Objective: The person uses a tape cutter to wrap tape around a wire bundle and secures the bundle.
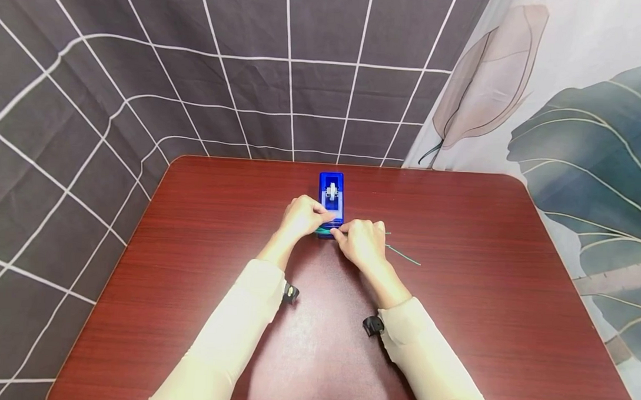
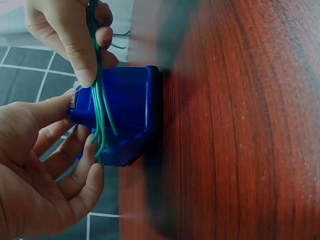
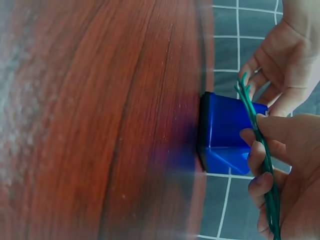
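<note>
A blue tape dispenser (image 1: 323, 182) stands near the table's back edge, its tape roll (image 1: 331, 192) showing from above. My right hand (image 1: 365, 243) holds a bundle of green wires (image 3: 272, 200) between thumb and fingers, across the dispenser's front. In the left wrist view the wires' loose ends (image 2: 102, 137) splay downward in front of the blue body. At the dispenser's toothed cutting edge (image 2: 73, 101), my left hand (image 1: 300, 216) pinches the clear tape (image 2: 76, 87) with thumb and forefinger. Its other fingers are partly bent beside the wire ends. How much tape is out is hard to see.
The reddish-brown wooden table (image 1: 192, 237) spreads around both hands. Behind it hangs a dark grey gridded curtain (image 1: 250, 86); a pale leaf-patterned curtain (image 1: 569, 50) is at the right. A wire end (image 1: 403, 256) sticks out right of my right hand.
</note>
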Motion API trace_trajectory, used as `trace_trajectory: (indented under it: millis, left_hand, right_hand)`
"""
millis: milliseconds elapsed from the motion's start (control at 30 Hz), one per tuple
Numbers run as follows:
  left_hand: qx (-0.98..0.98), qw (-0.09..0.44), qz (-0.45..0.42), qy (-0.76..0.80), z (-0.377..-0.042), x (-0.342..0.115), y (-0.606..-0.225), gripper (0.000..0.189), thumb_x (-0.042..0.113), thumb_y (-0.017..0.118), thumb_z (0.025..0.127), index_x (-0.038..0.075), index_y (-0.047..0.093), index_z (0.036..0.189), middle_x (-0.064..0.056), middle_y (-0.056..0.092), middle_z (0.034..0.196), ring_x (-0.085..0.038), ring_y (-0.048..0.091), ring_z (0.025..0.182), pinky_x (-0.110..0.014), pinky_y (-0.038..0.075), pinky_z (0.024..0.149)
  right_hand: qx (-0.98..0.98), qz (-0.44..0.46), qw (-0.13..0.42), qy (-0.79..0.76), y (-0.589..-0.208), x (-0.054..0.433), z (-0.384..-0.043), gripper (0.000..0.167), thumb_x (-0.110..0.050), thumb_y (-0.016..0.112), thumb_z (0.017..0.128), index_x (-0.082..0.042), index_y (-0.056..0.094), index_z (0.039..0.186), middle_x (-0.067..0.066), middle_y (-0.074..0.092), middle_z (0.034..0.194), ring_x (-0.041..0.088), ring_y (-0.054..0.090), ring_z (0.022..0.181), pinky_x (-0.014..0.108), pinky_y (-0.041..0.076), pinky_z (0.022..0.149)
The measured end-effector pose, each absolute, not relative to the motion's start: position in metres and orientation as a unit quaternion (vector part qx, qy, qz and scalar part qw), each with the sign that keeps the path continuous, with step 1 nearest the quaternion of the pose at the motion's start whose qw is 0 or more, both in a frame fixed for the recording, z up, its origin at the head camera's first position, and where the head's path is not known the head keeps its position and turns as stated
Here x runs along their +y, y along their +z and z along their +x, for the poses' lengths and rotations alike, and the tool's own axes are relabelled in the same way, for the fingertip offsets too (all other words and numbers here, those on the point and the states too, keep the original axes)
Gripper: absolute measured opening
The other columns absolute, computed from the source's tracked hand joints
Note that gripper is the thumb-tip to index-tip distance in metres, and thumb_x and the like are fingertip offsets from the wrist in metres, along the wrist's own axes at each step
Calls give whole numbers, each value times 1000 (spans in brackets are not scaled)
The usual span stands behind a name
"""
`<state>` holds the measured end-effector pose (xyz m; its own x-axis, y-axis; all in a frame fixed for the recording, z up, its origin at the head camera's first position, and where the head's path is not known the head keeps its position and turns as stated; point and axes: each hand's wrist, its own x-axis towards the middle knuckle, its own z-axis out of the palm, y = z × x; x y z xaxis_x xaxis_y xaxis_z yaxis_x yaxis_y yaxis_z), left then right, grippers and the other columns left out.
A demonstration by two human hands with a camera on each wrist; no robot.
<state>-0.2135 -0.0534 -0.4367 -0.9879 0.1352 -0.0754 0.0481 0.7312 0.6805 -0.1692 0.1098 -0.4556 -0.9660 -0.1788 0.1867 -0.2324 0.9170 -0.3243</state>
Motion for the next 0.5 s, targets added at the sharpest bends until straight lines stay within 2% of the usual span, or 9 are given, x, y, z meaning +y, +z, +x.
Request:
trace_trajectory:
  millis: [500]
  left_hand:
    - [925, 67, 46, 370, -214, -55, -436, 20, 39, 81, 86, 20, 84, 89, 1, 78, 90, -21, 70, 89, -35, 53, 75]
  right_hand:
    - [-977, 95, 31, 187, -455, 111, -175, 20, -37, 72, 94, -23, 83, 101, 5, 78, 97, 31, 72, 90, 49, 43, 79]
